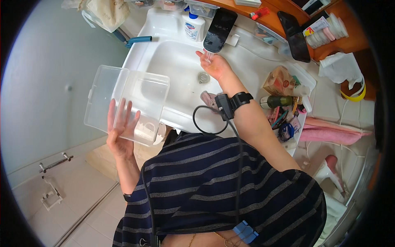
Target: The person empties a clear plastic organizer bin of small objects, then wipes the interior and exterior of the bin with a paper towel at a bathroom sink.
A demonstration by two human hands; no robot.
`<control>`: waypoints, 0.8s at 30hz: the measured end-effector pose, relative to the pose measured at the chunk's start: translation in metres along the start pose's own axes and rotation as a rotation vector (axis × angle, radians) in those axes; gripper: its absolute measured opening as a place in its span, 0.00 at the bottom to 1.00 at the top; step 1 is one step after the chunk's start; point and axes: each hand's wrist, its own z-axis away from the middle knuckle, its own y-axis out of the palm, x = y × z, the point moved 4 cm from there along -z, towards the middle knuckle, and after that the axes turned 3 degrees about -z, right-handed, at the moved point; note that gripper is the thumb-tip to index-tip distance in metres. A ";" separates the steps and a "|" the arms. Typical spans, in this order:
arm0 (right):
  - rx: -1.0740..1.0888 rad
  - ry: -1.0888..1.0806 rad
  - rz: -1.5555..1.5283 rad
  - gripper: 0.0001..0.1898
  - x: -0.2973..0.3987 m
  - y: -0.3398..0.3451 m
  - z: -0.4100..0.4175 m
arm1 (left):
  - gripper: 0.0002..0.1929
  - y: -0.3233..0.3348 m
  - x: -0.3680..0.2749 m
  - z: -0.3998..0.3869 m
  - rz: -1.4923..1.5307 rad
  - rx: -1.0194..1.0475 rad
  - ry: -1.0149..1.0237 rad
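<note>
My left hand (121, 143) grips a clear plastic box (148, 95) by its near side, and the fingers show through the plastic. The box's hinged lid (106, 92) is swung out to the left. Box and lid hang over the left front rim of the white washbasin (172, 58). Palm up, my right hand (217, 66) is under the black faucet (220, 31), where a stream of water runs onto the fingers. That hand holds nothing. The drain (203, 77) lies just below it. A pinkish crumpled thing (208, 98), perhaps a cloth, lies by my right wrist.
A white pump bottle (193, 27) stands behind the basin, left of the faucet. Toiletries, including a green bottle (276, 101), crowd the right counter. A pink towel (330, 131) hangs beyond. A black cable (195, 115) loops from my right wrist. The glass panel (61, 61) stands left.
</note>
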 end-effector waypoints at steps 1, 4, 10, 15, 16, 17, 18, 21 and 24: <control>0.061 0.005 0.050 0.05 0.005 -0.016 -0.014 | 0.49 0.001 0.002 -0.002 0.001 0.015 0.001; 0.091 0.027 0.108 0.05 0.004 -0.031 -0.024 | 0.49 0.003 0.001 -0.005 -0.005 0.028 0.000; 0.154 0.053 0.052 0.07 -0.007 0.001 0.010 | 0.48 0.000 0.002 -0.007 -0.024 0.005 -0.006; 0.206 -0.095 0.022 0.09 -0.001 -0.036 -0.022 | 0.48 0.004 0.002 -0.011 -0.008 -0.013 -0.029; 0.461 0.129 -0.076 0.10 0.008 -0.065 -0.057 | 0.49 0.009 0.001 -0.014 -0.010 0.008 -0.036; 0.588 0.254 -0.126 0.10 0.002 -0.064 -0.061 | 0.49 0.006 0.004 -0.015 -0.010 0.004 -0.037; 0.711 0.380 -0.162 0.11 -0.001 -0.062 -0.061 | 0.49 0.006 0.004 -0.015 -0.009 0.002 -0.038; 0.035 0.010 0.091 0.12 -0.013 -0.038 -0.015 | 0.49 0.000 0.006 -0.013 0.003 -0.017 -0.037; 0.216 0.096 -0.147 0.13 -0.015 -0.024 0.004 | 0.49 0.000 0.007 -0.015 0.017 -0.019 -0.041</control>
